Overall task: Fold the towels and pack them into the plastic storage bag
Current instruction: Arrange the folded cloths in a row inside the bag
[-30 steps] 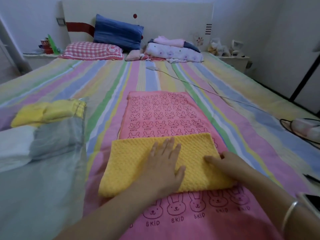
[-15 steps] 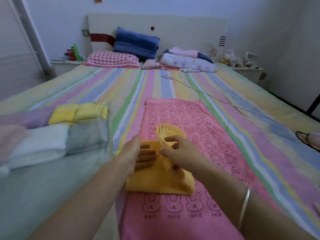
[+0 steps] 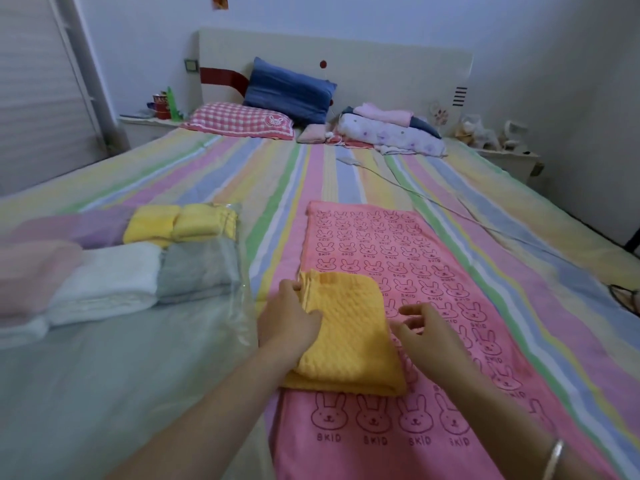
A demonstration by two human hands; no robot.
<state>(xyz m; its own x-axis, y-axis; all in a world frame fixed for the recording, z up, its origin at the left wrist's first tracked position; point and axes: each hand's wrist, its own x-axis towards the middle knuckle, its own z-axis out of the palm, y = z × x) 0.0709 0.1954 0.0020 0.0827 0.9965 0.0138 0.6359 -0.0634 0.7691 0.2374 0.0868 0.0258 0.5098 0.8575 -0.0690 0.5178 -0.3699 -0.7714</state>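
1. Here's the orange towel (image 3: 349, 341), folded down to a compact rectangle and lying on the near half of the pink bunny towel (image 3: 398, 244). We judge the folding done or nearly so, but it isn't in the bag yet.
2. Our left hand (image 3: 287, 320) rests on the towel's left edge, fingers (image 3: 297, 285) stretched fairly straight along it and thumb on top, pressing rather than gripping. We can't see whether any finger is tucked under.
3. Our right hand (image 3: 429, 337) hovers just beside the right edge, fingers loosely spread, holding nothing.
4. The pink bunny towel is spread flat on the bed (image 3: 485, 202), not folded at all. That's one left to fold.
5. Just to the left lies the plastic storage bag (image 3: 244, 306), with folded towels in it.
6. Count in the bag: two yellow towels (image 3: 150, 225), one grey towel (image 3: 197, 268), one white towel (image 3: 107, 278), one lilac towel (image 3: 100, 228) and one pale pink towel (image 3: 34, 268). That's six for sure, and the far-left ones blur, so there may be more.
7. Outside the bag: two towels, one folded and one flat.
8. Left to do, as we judge it: slide the orange one in, then fold and pack the pink one.
9. Further out: one blue pillow (image 3: 289, 90), one checked pillow (image 3: 239, 121), one cable (image 3: 433, 206) trailing across the bed and one bracelet (image 3: 554, 459) on our right wrist.
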